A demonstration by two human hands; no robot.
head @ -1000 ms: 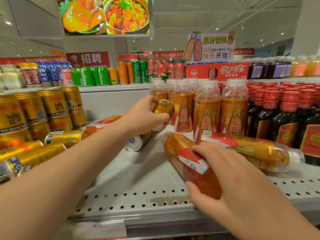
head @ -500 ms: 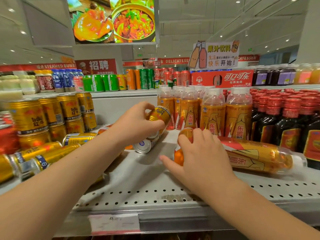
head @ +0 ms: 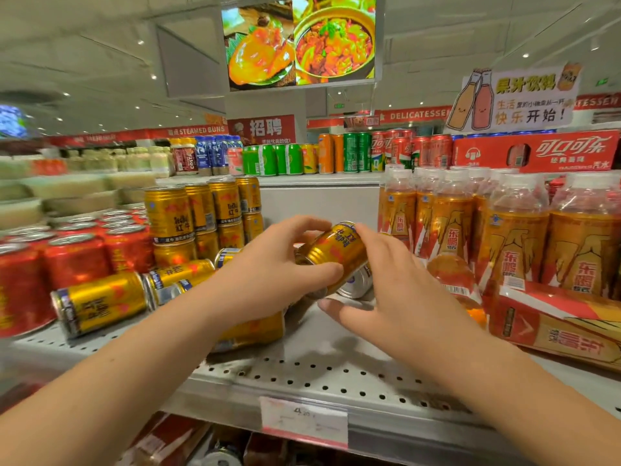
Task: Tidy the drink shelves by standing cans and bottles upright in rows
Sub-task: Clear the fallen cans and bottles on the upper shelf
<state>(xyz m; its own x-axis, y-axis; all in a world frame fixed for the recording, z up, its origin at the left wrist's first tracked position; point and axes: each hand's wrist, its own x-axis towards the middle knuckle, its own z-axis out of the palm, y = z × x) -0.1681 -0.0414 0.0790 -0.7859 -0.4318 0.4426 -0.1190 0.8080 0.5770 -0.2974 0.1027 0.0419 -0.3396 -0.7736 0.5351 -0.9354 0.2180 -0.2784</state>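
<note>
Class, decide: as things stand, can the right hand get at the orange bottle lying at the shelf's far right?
Probably yes. The lying bottle sits just beside the right hand, near the shelf front with nothing on it; the hand merely touches the gold can.

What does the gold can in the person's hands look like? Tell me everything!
The gold can is a short, shiny metal drink can with ridges round its body, red print and dark characters on its side, and a silvery rim. It is tilted and held off the shelf, lower end toward the left. The left hand grips that lower end, fingers above and thumb below. The right hand touches its upper end with its fingers. A lying can shows its silver bottom just below it.
</note>
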